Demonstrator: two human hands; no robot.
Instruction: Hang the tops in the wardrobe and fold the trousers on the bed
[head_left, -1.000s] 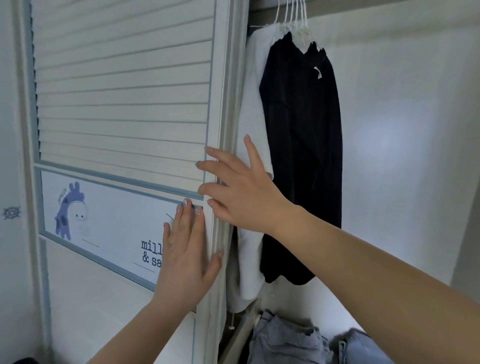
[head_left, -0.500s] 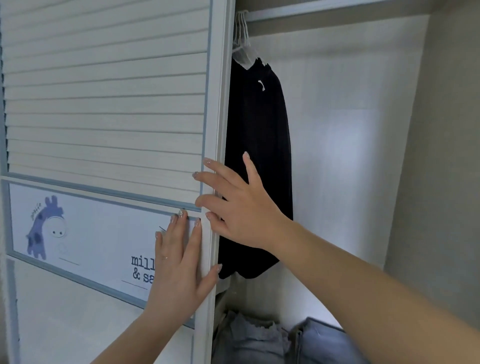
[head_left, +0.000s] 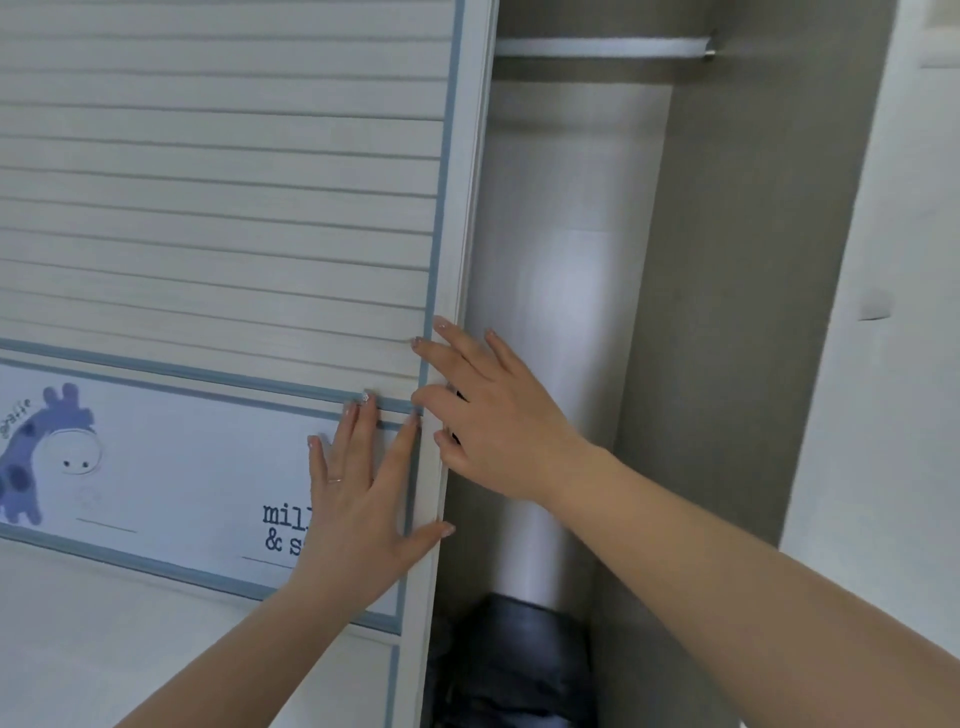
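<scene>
Bare left hand (head_left: 358, 499) lay flat on sliding door (head_left: 218, 208), fingers straight and spread, thumb hooked past door's edge. Wore thin ring. Right hand (head_left: 493, 415) pressed against same edge from wardrobe side, fingers straight and splayed, gripping nothing. Looked like both pushing door across opening toward closed; judgement only.

Outward: slatted white door panel with blue trim, giraffe picture (head_left: 47, 457) and partial lettering lower down. Beyond edge, narrow gap of wardrobe (head_left: 727, 312) interior left showing, grey side wall, pale back panel. Hanging rail (head_left: 597, 48) visible at top, bare along exposed stretch. No hung tops seen in gap; could be hidden behind door, cannot tell. Dark folded cloth (head_left: 519, 660) at wardrobe floor, likely jeans, not certain.

Progress: hanging probably finished, given door nearly closed. Bed out of view, trouser folding unverifiable, assumed outstanding.
</scene>
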